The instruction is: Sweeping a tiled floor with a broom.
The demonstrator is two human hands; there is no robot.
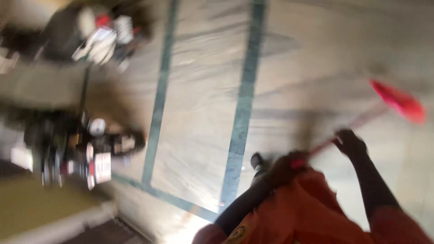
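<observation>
The picture is heavily blurred and tilted. My right hand (350, 142) is closed around a thin pale handle (361, 121) that runs up to a bright pink-red broom head (400, 103) over the floor at the right. Lower on the same handle, my left hand (285, 166) grips its near end. Both arms come up from the bottom edge, past my orange garment (303, 212). A small dark shape (256, 160), perhaps a shoe, lies just left of my left hand.
The floor is pale stone (199, 113) with dark green inlaid stripes (244, 99). Blurred clutter of small dark, white and red items (86, 149) sits at the left, with more at the top left (104, 38). A raised ledge (54, 212) fills the lower left.
</observation>
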